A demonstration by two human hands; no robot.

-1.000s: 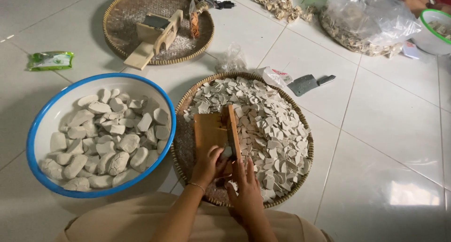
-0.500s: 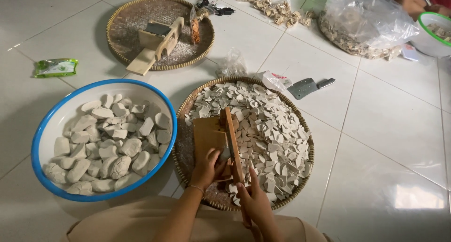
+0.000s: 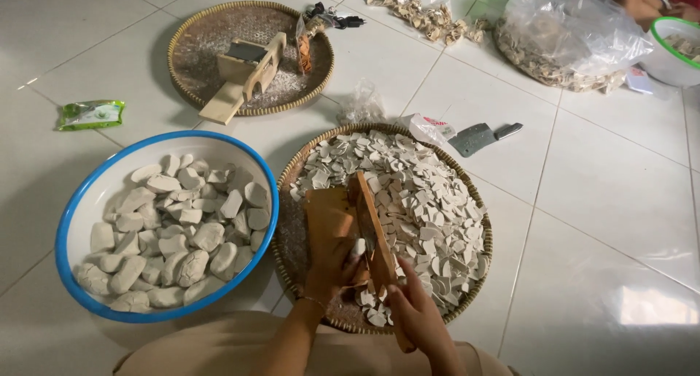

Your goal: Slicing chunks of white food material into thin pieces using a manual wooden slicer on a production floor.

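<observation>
Over the round woven tray (image 3: 288, 223) on the tiled floor (image 3: 612, 201), the left hand (image 3: 332, 263) presses a pale lump (image 3: 357, 249) against the wooden slicer (image 3: 350, 226), its fingers curled and closed on that lump. The right hand (image 3: 415, 310) grips the slicer's lower end, fingers wrapped shut around the wood. The slicer lies tilted across the tray, its raised blade rail running lengthwise, and thin pale slices (image 3: 415, 194) cover the tray's far half.

To slice well here, the right hand should probably hold the board firm so it does not skid on the weave, while the left keeps the lump flat to the board and fingertips clear of the blade edge as the lump shrinks. Even pressure should give even slices.

To the left, touching the tray, stands a blue-rimmed basin (image 3: 73, 223) of whole lumps (image 3: 175, 230). A cleaver (image 3: 477, 137) lies well apart, beyond the tray.
</observation>
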